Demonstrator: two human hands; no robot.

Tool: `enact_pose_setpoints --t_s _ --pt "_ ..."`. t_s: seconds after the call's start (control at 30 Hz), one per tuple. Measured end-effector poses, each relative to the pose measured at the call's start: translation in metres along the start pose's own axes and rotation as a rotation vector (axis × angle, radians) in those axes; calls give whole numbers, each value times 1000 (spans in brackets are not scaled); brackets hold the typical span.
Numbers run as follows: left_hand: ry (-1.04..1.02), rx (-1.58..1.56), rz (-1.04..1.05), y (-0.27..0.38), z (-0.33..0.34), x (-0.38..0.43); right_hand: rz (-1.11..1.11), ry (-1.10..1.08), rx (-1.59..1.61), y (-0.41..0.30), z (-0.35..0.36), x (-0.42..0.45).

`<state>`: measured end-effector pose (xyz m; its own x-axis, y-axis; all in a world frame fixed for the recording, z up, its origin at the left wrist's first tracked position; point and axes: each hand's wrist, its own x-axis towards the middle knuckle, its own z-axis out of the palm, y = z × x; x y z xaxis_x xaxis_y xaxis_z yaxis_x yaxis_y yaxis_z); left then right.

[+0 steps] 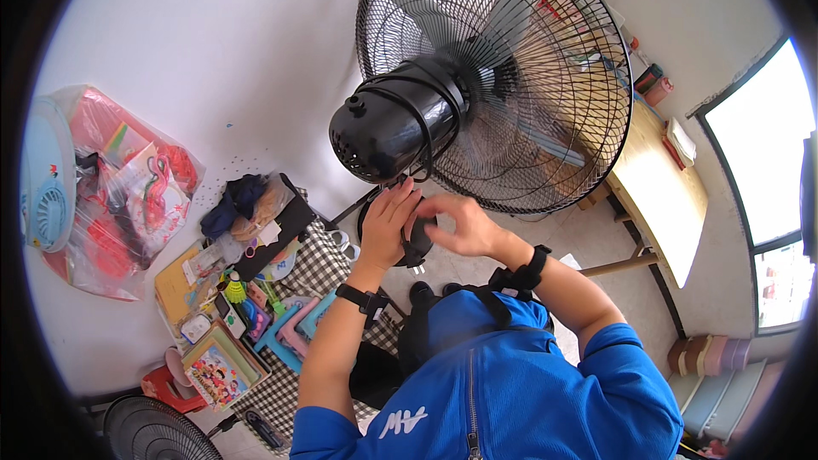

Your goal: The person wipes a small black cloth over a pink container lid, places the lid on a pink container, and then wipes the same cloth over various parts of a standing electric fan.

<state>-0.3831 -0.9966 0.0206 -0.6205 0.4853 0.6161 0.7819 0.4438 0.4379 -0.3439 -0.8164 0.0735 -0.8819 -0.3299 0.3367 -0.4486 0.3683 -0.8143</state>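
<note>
A large black pedestal fan (396, 121) fills the top middle, its wire cage around grey blades and its power cord looped about the motor housing. Just below the housing, my left hand (386, 223) lies with extended fingers against a dark rounded part (418, 239) on the fan's stand. My right hand (463, 223) is at the other side of that part, fingers curved and thumb apart; whether its fingertips touch is unclear. Below my hands, the prongs of a plug (416, 269) show. Both wrists wear black bands.
On the left, a checkered cloth (319, 246) covers a table with books, folders, hangers and a shuttlecock (236, 291). Plastic bags (134, 204) hang on the wall. A second fan (150, 434) stands lower left. A wooden table (671, 204) is at right, near stacked storage boxes (722, 396).
</note>
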Motion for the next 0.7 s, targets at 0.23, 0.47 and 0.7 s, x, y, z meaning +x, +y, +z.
enact_pose_setpoints --t_s 0.23,0.47,0.7 --pt "-49 144 51 -9 9 -12 226 463 -133 -1 21 38" --pt "-67 298 -77 -43 37 -39 148 679 39 0 22 46" --pt "-182 258 -113 -44 52 -44 68 652 24 -10 4 49"
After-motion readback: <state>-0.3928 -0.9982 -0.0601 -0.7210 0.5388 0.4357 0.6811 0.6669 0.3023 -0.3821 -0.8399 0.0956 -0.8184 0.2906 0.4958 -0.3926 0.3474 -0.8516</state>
